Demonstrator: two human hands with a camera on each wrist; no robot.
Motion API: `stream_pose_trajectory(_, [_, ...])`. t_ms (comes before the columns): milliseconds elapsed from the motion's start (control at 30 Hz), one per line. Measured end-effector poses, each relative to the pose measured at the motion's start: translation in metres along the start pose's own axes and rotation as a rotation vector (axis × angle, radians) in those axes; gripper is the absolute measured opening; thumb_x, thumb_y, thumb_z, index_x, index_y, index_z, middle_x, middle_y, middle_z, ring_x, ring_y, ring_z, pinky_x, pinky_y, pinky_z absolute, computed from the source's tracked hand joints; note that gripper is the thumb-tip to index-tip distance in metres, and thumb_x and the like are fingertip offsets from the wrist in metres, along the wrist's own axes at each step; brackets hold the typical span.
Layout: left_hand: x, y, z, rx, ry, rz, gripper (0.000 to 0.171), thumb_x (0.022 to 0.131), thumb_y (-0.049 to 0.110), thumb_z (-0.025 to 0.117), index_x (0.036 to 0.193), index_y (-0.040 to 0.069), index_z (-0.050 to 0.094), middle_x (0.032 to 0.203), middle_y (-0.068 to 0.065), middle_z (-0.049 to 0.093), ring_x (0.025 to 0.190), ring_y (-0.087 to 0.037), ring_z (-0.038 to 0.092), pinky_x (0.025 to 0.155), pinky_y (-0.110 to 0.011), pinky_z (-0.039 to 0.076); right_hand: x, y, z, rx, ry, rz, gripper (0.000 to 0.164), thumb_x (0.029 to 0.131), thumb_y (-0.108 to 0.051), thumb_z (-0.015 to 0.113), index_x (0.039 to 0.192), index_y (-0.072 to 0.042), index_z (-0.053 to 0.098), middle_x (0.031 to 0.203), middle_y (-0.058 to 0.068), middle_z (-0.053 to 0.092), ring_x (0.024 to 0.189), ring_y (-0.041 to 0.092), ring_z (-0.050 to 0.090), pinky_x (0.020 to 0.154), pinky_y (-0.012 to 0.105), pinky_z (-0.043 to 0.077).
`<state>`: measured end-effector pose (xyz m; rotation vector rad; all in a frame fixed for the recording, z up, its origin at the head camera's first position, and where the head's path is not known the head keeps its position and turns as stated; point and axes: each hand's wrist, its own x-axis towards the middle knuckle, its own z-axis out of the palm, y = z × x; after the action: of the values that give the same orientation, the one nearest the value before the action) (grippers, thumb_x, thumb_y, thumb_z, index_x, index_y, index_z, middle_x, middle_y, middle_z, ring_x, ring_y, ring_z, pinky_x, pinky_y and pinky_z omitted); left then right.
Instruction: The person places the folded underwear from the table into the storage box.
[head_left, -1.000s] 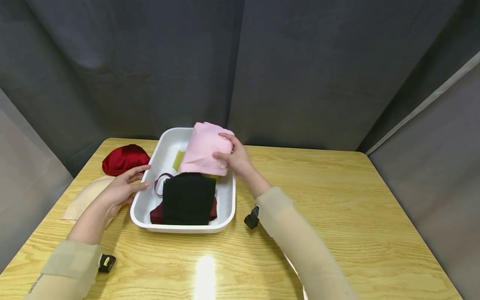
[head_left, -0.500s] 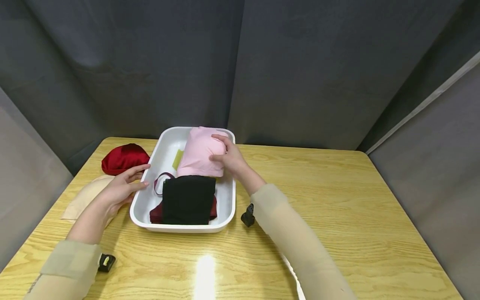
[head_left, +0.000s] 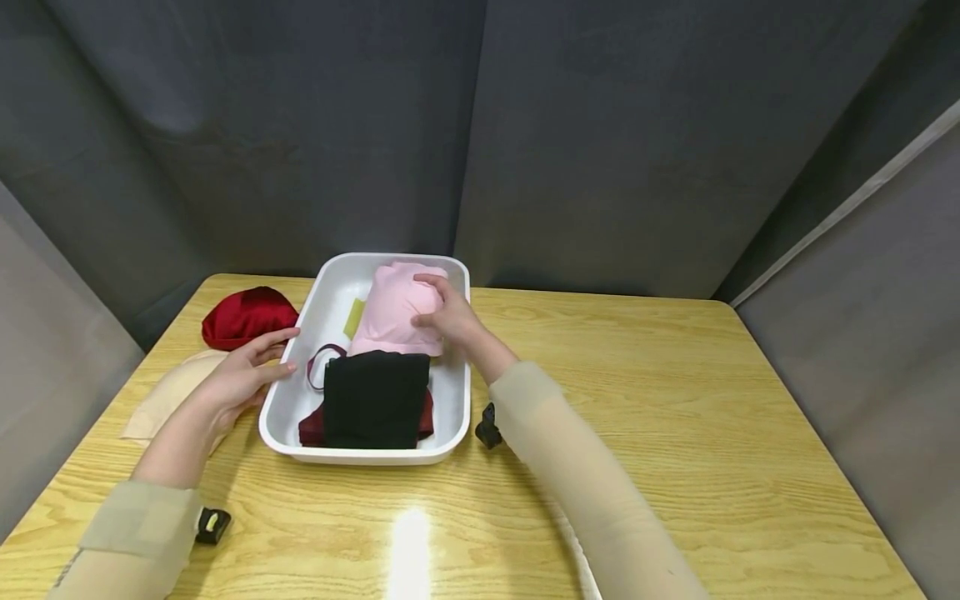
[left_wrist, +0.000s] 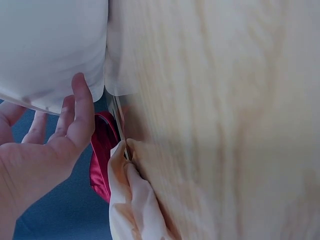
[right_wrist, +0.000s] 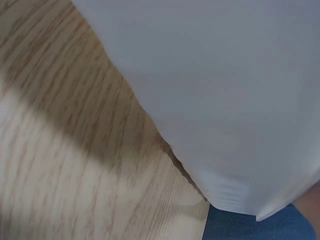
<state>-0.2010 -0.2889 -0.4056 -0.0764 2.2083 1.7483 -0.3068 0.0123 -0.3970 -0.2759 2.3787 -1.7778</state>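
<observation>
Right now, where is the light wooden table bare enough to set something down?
Free: table right of the right beige sleeve, back to the dark grey curtain; and before the white rectangular tray, between the sleeves. Crowded: left of the tray, with the left hand, shiny red cloth and beige cloth; inside, folded black cloth and pink cloth under the right hand.

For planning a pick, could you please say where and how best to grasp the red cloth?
Probably pinch the red cloth at its raised middle, from above: it bulges upward, the white tray borders its right, and beige cloth lies nearer.
</observation>
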Motion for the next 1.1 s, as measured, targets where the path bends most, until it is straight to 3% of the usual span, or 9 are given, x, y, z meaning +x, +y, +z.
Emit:
stream_pose_trajectory(233, [-0.001, 0.001, 0.0, 0.0, 0.003, -0.009, 0.064, 0.095, 0.018, 0.057, 0.15, 0.021, 0.024, 0.144, -0.019, 0.03, 0.111, -0.026, 0.048, 0.085, -0.033, 0.052, 0.002, 0.001, 0.003, -0.124, 0.002, -0.048, 0.068, 0.075, 0.009, 0.072, 0.135, -0.014, 0.049, 0.14, 0.012, 0.045, 0.122, 0.027, 0.042, 0.108, 0.038, 0.031])
stream_pose_trajectory(700, [0.002, 0.0, -0.001, 0.001, 0.008, -0.012, 0.065, 0.094, 0.018, 0.057, 0.15, 0.021, 0.024, 0.145, -0.019, 0.03, 0.116, -0.03, 0.044, 0.085, -0.033, 0.052, 0.004, 0.0, 0.01, -0.465, -0.027, -0.123, 0.067, 0.081, -0.002, 0.07, 0.141, -0.01, 0.043, 0.141, 0.013, 0.046, 0.13, 0.026, 0.042, 0.111, 0.034, 0.029])
stream_pose_trajectory(900, [0.003, -0.001, 0.0, 0.0, 0.005, -0.01, 0.065, 0.094, 0.018, 0.057, 0.15, 0.021, 0.024, 0.144, -0.019, 0.03, 0.117, -0.03, 0.044, 0.086, -0.033, 0.052, 0.002, -0.002, 0.013, -0.647, -0.031, -0.084, 0.066, 0.087, -0.013, 0.067, 0.146, -0.015, 0.037, 0.138, 0.02, 0.046, 0.125, 0.032, 0.045, 0.106, 0.039, 0.035])
stream_pose_trajectory(1100, [0.003, -0.001, 0.0, 0.0, -0.001, 0.011, 0.065, 0.094, 0.018, 0.058, 0.15, 0.019, 0.025, 0.142, -0.019, 0.031, 0.11, -0.025, 0.049, 0.083, -0.034, 0.053, -0.005, -0.007, 0.015, -0.704, 0.009, -0.057, 0.062, 0.089, -0.018, 0.066, 0.145, -0.018, 0.039, 0.14, 0.017, 0.043, 0.128, 0.03, 0.04, 0.106, 0.038, 0.036])
